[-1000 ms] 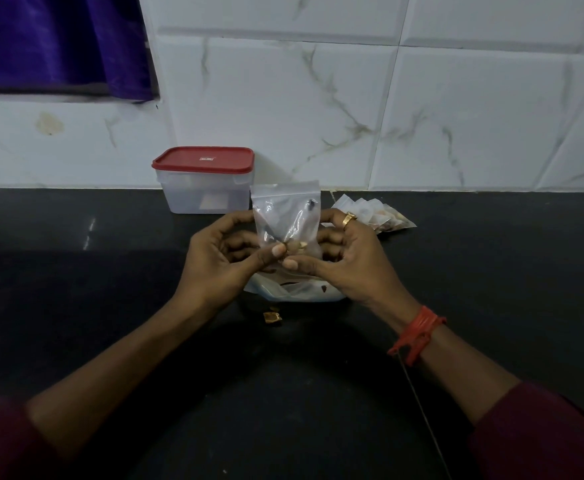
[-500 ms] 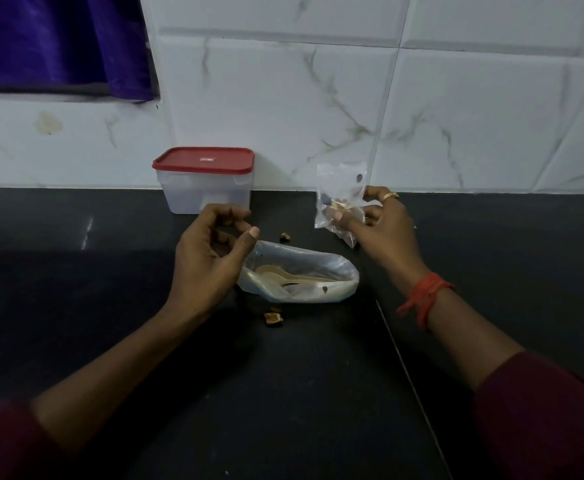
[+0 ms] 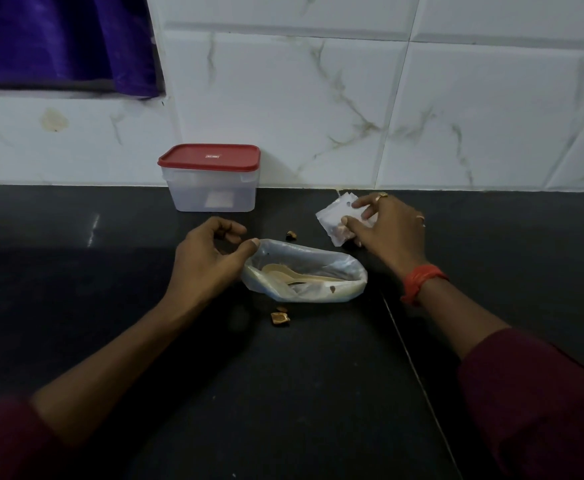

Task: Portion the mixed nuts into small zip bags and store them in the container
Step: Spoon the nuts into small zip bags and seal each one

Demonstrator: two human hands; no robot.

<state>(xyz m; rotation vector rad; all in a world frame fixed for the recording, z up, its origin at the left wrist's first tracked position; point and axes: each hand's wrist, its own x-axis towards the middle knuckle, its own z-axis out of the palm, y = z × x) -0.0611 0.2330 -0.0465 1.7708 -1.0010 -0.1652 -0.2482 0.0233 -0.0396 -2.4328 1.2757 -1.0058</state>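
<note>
Clear small zip bag (image 3: 332, 220) flat, hole end toward 1 o'clock; right hand (image 3: 390, 230) pinches it; left hand (image 3: 204, 258) loosely curled, empty; black counter (image 3: 110, 271), marble tiles (image 3: 283, 98).

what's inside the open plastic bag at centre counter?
In the open plastic bag: a pale wooden spoon lying flat, plus a dark nut piece. Anything under the spoon or behind the crumpled cloudy film is hidden; spoon count unclear.

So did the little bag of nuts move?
Yes. The small zip bag went right and down: from in front of the container, at its right edge, to the counter well right of it, in the right hand.
</note>
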